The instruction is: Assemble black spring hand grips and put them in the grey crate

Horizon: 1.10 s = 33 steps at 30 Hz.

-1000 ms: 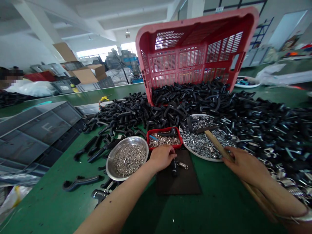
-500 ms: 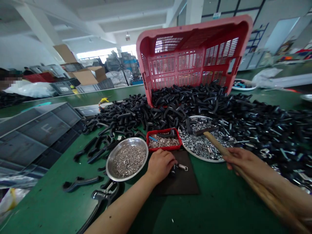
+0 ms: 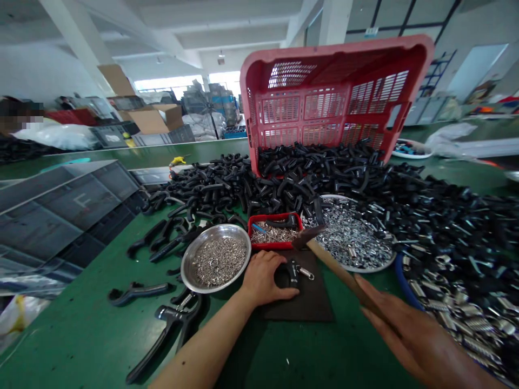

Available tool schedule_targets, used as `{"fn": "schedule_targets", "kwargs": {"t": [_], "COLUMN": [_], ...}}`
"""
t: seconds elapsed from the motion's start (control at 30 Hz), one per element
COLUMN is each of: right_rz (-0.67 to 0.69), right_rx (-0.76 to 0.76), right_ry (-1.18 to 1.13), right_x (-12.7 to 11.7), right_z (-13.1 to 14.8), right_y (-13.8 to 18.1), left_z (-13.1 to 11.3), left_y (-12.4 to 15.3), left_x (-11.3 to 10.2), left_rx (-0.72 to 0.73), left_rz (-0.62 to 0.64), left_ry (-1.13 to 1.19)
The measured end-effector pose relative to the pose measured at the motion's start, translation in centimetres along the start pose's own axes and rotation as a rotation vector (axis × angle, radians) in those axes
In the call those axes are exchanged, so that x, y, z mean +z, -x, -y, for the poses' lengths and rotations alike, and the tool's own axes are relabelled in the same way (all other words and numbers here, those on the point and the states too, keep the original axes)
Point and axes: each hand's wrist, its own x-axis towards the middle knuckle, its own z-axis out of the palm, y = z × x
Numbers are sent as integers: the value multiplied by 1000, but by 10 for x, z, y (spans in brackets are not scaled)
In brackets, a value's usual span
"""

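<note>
My left hand rests on a dark mat, fingers curled around a small black part with a spring, steadying it. My right hand grips the wooden handle of a hammer. The hammer's dark head hangs just above the mat, over the part. Right behind the mat sits a small red tray of metal pins. A steel bowl of small rings stands to the left of my left hand.
A white plate of shiny metal pieces lies right of the red tray. A big heap of black plastic handles spills from a tipped red crate. Springs lie at right, grey crates at left. Assembled grippers lie near the bowl.
The hammer has swung left and down from over the white plate to just above the mat. My right hand pulled back toward me. My left hand's fingers shifted around the black part.
</note>
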Motion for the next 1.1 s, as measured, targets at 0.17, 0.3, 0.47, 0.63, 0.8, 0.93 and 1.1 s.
{"fn": "schedule_targets", "kwargs": {"t": [0.17, 0.3, 0.47, 0.63, 0.8, 0.93, 1.1], "right_rz": [104, 206, 110, 74, 8, 38, -178], "right_rx": [109, 294, 700, 599, 548, 760, 889], "right_ry": [-107, -313, -588, 22, -273, -1138, -1396], "right_x": [6, 7, 1, -11, 6, 50, 90], "right_z": [0, -1, -36, -94, -33, 42, 54], "right_y": [3, -1, -8, -32, -66, -98, -118], "left_z": [0, -2, -12, -21, -41, -58, -8], "left_y": [1, 2, 7, 8, 5, 1, -7], "left_x": [-2, -3, -1, -10, -20, -14, -50], "left_rx": [-31, -39, -117, -327, -422, -342, -238], "left_rz": [10, 12, 2, -30, -211, -206, -84], "left_ry": [-8, -22, -56, 214, 343, 302, -12]}}
